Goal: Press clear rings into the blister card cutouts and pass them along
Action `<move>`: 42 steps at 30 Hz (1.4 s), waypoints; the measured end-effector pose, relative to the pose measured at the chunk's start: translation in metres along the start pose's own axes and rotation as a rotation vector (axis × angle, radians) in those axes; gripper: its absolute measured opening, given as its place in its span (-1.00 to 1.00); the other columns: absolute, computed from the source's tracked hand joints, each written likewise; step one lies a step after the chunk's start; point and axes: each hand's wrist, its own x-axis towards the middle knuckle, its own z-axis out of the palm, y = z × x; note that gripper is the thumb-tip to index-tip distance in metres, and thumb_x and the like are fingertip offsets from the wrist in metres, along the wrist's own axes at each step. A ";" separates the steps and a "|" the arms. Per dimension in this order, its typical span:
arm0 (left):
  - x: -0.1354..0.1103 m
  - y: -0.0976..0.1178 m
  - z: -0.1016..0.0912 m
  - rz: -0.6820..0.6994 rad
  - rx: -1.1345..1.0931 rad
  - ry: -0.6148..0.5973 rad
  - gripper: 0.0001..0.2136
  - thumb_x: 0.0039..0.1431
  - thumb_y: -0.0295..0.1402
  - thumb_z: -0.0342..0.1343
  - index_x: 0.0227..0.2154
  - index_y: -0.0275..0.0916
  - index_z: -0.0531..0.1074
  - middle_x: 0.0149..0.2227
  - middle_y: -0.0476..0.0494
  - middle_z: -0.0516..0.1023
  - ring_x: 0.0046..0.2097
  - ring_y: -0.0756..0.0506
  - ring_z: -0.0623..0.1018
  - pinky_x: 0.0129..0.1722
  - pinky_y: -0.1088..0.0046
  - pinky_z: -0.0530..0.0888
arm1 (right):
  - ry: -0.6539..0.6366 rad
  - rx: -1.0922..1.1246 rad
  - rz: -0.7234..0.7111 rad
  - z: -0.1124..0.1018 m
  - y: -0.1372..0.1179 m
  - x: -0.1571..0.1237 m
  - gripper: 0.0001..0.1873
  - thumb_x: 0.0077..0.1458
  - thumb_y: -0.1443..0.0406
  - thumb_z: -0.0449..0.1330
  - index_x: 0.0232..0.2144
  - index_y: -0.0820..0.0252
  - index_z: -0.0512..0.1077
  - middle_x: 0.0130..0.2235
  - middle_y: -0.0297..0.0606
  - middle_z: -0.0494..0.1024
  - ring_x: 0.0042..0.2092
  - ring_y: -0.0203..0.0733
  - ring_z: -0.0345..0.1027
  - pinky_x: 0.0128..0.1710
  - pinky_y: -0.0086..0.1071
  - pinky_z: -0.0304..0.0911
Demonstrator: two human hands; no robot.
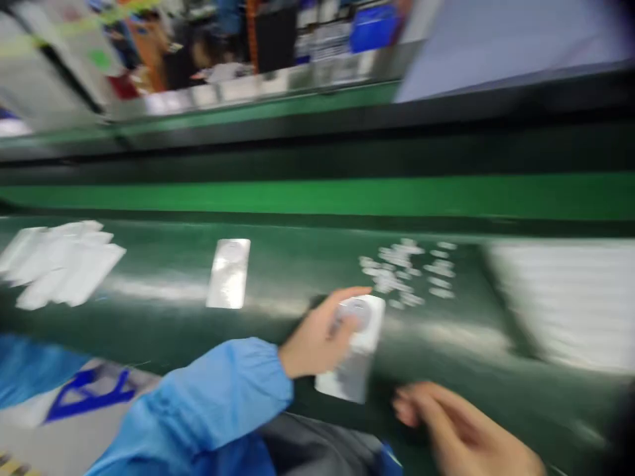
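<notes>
My left hand [320, 340], in a blue sleeve, grips a flat white-and-silver packet [364, 340], its thumb over a round translucent shape near the top end. The packet is tilted above the green work surface [288, 277]. To the right and nearer to me, my right hand [461, 430] is closed, its thumb and fingers pressed together; anything between them is hidden and blurred. Just beyond the packet lie many small whitish pieces [391, 271], some in a loose heap and some in a short column. A similar shiny packet [228, 274] lies flat to the left.
White flat packets [64, 264] lie piled at the far left. At the right rests a large white ridged sheet or stack [575, 297]. A green band [317, 197] and dark ledge run along the back. Beyond are blurred shelves and a blue container [373, 28].
</notes>
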 end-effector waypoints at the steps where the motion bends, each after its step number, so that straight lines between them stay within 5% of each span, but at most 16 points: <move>1: 0.001 0.003 -0.004 0.038 0.028 -0.044 -0.64 0.41 -0.29 0.01 0.15 -0.26 0.52 0.07 -0.25 0.63 0.06 -0.19 0.62 0.16 0.26 0.50 | 0.004 0.043 0.055 -0.016 -0.004 -0.006 -0.47 0.07 -0.21 0.29 -0.44 0.12 0.59 -0.57 -0.19 0.54 -0.58 -0.11 0.41 -0.58 -0.27 0.41; 5: 0.010 -0.003 -0.004 0.121 0.114 -0.052 -0.80 0.30 -0.35 0.21 -0.08 -0.19 0.67 -0.08 -0.13 0.72 -0.02 -0.15 0.67 0.05 0.38 0.55 | -0.094 0.469 0.265 -0.021 -0.020 -0.002 -0.51 0.01 -0.10 0.42 -0.50 0.18 0.49 -0.62 -0.39 0.37 -0.65 -0.37 0.16 -0.71 -0.49 0.18; 10: 0.007 -0.007 -0.001 0.203 0.085 -0.035 -0.83 0.21 -0.38 0.33 -0.14 -0.12 0.70 -0.12 -0.09 0.74 -0.07 -0.13 0.70 -0.01 0.44 0.58 | -0.105 0.609 0.298 -0.006 -0.022 0.006 -0.56 0.01 -0.02 0.47 -0.46 0.22 0.51 -0.59 -0.46 0.31 -0.62 -0.44 0.08 -0.74 -0.58 0.11; 26: 0.010 -0.004 -0.001 0.121 -0.079 -0.036 -0.88 0.06 -0.45 0.42 -0.30 -0.15 0.73 -0.23 -0.08 0.75 -0.16 -0.10 0.72 -0.13 0.54 0.61 | -0.207 0.429 0.191 -0.023 -0.016 0.003 -0.65 0.14 0.04 0.40 -0.40 0.22 0.59 -0.56 -0.36 0.45 -0.63 -0.40 0.21 -0.69 -0.53 0.21; 31: 0.009 -0.001 -0.002 0.115 -0.061 -0.077 -0.84 0.11 -0.39 0.39 -0.22 -0.18 0.72 -0.15 -0.12 0.74 -0.08 -0.13 0.70 0.01 0.46 0.59 | -0.192 0.267 0.115 -0.030 -0.030 0.010 -0.62 0.11 0.01 0.39 -0.42 0.23 0.57 -0.58 -0.38 0.43 -0.67 -0.41 0.22 -0.70 -0.54 0.11; 42: 0.009 0.005 -0.003 0.072 -0.005 -0.051 -0.80 0.16 -0.38 0.27 -0.17 -0.28 0.69 -0.12 -0.21 0.73 -0.04 -0.17 0.70 0.07 0.37 0.58 | -0.166 0.142 0.092 -0.025 -0.037 0.008 -0.54 0.06 -0.09 0.37 -0.45 0.21 0.57 -0.57 -0.33 0.45 -0.64 -0.35 0.24 -0.69 -0.46 0.22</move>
